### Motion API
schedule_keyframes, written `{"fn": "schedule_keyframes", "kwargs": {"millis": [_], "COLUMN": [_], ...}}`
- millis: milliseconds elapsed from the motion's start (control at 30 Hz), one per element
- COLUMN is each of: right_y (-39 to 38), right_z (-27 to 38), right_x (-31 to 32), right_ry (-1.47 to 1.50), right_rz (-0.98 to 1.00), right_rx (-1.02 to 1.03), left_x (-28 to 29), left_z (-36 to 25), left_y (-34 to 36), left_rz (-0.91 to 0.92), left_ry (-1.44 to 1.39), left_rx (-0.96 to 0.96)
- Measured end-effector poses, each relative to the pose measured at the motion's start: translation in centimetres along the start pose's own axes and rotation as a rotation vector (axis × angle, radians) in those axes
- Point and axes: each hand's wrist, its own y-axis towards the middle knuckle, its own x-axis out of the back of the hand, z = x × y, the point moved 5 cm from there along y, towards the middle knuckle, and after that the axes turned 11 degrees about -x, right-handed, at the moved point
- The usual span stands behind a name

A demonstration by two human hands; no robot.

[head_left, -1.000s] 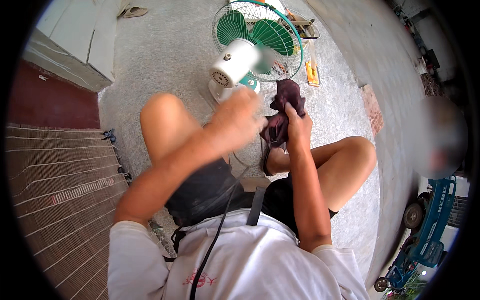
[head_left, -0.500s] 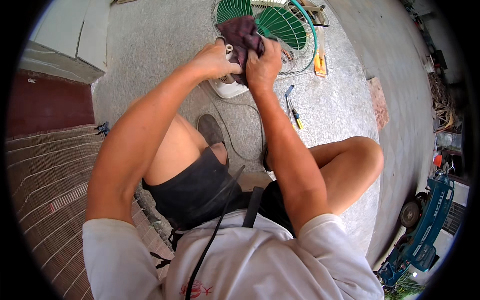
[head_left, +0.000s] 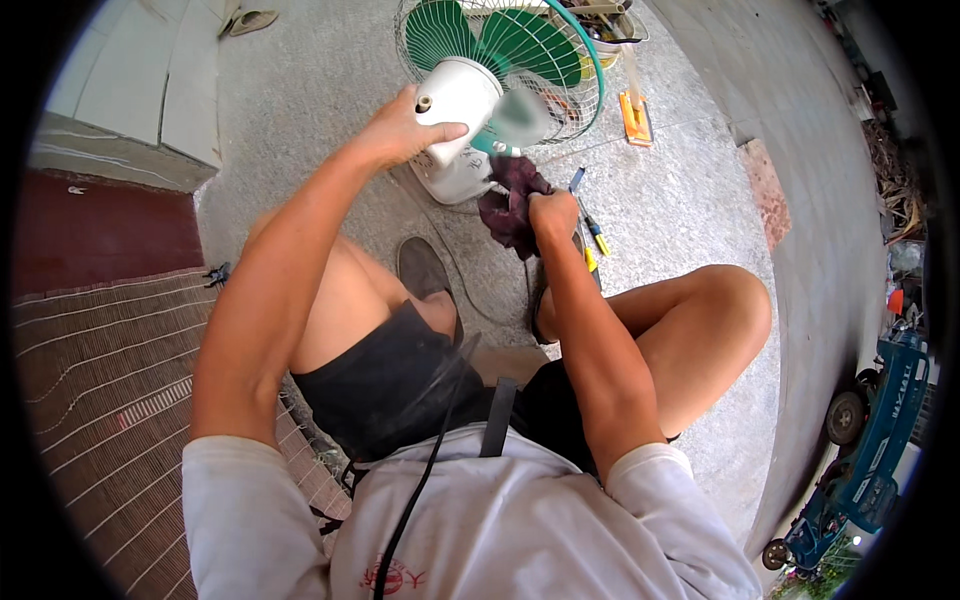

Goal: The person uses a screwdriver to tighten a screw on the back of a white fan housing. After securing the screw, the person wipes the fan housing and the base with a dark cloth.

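Note:
A fan stands in front of me, with green blades [head_left: 530, 50] inside a wire cage [head_left: 597, 75] and a white motor housing [head_left: 468, 92]. My left hand [head_left: 400, 130] is closed around the housing's near left side, its thumb lying across the white casing. Below the housing shows the fan's white base [head_left: 455, 182]. In my right hand [head_left: 555, 215] is a bunched dark maroon cloth [head_left: 512, 210], hanging just right of the base. A pale, smeared round shape [head_left: 520, 118] sits between cage and cloth; I cannot make out what it is.
Right of the cloth lie a yellow-and-black screwdriver [head_left: 597, 235] and a blue-ended tool [head_left: 577, 180]. An orange tool with a flat face [head_left: 635, 122] rests beside the cage. A thin cord [head_left: 458, 268] curves between my feet. Far right stands a blue-green vehicle [head_left: 880, 430].
The cloth has come off the motor housing, moving toward me and right with my right hand. The housing is now uncovered. My left hand has shifted slightly left and stays at the fan.

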Motion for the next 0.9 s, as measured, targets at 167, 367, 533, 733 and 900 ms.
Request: {"fn": "schedule_keyframes", "kwargs": {"millis": [167, 367, 533, 733, 900], "right_y": [-0.5, -4.9, -5.2, -8.4, -6.8], "right_z": [2.9, 9.8, 8.6, 12.2, 12.6], "right_x": [-4.2, -1.4, 1.0, 5.4, 3.9], "right_ry": [0.499, 0.853, 0.813, 0.946, 0.767], "right_rz": [0.477, 0.605, 0.195, -0.019, -0.122], "right_rx": [0.032, 0.213, 0.140, 0.592, 0.814], "left_x": [0.6, 1.2, 0.7, 0.0, -0.2], "left_z": [-0.9, -2.4, -2.5, -2.5, -2.0], "left_y": [1.0, 0.1, -0.7, -0.8, -0.5], "left_rz": [-0.020, -0.008, -0.032, -0.042, 0.044], "left_ry": [-0.137, -0.139, -0.129, -0.247, -0.272], "left_rx": [0.055, 0.144, 0.115, 0.105, 0.060]}}
